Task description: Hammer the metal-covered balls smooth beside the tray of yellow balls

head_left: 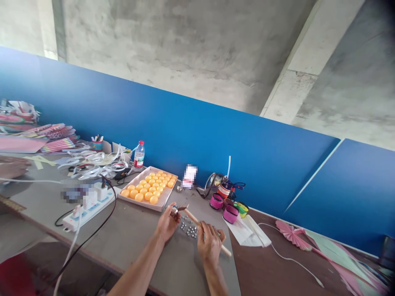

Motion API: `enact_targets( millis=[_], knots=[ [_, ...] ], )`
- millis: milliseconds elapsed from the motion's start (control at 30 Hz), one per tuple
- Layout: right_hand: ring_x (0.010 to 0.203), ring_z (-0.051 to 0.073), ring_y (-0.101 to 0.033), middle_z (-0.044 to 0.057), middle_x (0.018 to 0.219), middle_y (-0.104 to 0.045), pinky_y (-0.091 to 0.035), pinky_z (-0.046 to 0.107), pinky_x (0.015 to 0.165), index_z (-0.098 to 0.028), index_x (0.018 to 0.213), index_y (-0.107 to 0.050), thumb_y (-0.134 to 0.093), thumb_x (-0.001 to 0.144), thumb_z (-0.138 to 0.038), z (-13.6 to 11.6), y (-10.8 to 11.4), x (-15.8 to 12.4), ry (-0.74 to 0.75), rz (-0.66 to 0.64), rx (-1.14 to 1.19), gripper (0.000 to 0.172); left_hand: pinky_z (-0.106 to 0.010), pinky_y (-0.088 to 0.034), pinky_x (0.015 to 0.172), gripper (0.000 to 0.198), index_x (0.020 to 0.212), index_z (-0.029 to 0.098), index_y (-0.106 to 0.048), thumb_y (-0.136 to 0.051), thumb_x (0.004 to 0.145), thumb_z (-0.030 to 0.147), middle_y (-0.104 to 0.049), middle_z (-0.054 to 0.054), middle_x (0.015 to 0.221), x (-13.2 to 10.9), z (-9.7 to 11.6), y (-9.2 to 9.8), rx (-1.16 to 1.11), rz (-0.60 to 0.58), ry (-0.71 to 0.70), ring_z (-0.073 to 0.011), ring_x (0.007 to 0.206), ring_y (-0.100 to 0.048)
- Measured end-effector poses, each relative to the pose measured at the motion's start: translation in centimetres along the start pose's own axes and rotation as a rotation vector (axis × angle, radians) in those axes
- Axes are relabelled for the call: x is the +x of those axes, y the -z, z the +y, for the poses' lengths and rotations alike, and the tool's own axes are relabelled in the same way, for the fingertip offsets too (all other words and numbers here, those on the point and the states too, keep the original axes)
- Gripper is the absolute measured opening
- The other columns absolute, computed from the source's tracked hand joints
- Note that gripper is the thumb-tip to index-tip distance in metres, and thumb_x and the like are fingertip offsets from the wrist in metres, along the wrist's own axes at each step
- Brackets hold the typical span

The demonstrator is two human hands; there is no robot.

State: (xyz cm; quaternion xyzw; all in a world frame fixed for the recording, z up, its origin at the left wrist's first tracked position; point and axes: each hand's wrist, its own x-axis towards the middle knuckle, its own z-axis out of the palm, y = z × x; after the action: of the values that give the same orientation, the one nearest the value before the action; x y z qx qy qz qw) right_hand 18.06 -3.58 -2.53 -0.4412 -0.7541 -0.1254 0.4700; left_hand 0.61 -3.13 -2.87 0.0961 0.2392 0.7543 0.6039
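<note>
My left hand (168, 223) is pinched shut around a small silvery bell-like piece (174, 211) at the tip of a wooden stick (226, 250). My right hand (210, 242) is wrapped around that stick lower down, holding it slanted over the grey table (138, 242). Between the two hands, several small silvery pieces (189, 230) lie loose on the table. Just beyond my left hand stands a white tray (163, 202) filled with several orange balls (148, 189).
A white power strip (89, 205) with plugs and cables lies at the left. Behind it are white ribbon scraps (92, 160), a water bottle (139, 155) and a pen cup (97, 144). Ribbon rolls (230, 213) and white paper (247, 232) sit at the right, pink paper fans (293, 234) beyond. Another person's hand (12, 167) rests far left.
</note>
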Motion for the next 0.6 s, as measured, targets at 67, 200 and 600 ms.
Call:
enact_targets(
  millis=[67,200,600],
  knots=[
    [0.071,0.013,-0.06,0.003,0.077,-0.068,-0.023,0.033,0.083,-0.02,0.093,-0.063,-0.033,0.093,-0.031,-0.1,-0.07,-0.02,-0.004,0.007,0.007,0.032,-0.022,-0.044,0.05,0.025,0.107,0.02,-0.051,-0.053,0.083,0.027,-0.061,-0.001,0.07,-0.01,-0.03,0.05,0.011,-0.018,0.011,-0.0123,0.056,-0.059],
    [0.068,0.013,-0.059,0.001,0.074,-0.067,-0.023,0.033,0.082,-0.022,0.088,-0.063,-0.033,0.093,-0.031,0.01,-0.14,-0.05,0.022,-0.045,-0.008,0.032,-0.022,-0.043,0.048,0.022,0.104,0.02,-0.052,-0.051,0.084,0.027,-0.062,-0.001,0.071,-0.07,-0.03,-0.01,0.024,0.003,0.022,-0.0118,0.053,-0.058],
    [0.071,0.014,-0.06,0.002,0.075,-0.067,-0.023,0.034,0.085,-0.022,0.09,-0.063,-0.034,0.093,-0.031,0.16,-0.18,-0.09,-0.012,-0.004,-0.012,0.03,-0.026,-0.047,0.054,0.02,0.099,0.018,-0.056,-0.048,0.086,0.031,-0.062,-0.004,0.069,-0.12,0.28,0.12,-0.062,-0.044,0.032,-0.0146,0.058,-0.06]
  ],
)
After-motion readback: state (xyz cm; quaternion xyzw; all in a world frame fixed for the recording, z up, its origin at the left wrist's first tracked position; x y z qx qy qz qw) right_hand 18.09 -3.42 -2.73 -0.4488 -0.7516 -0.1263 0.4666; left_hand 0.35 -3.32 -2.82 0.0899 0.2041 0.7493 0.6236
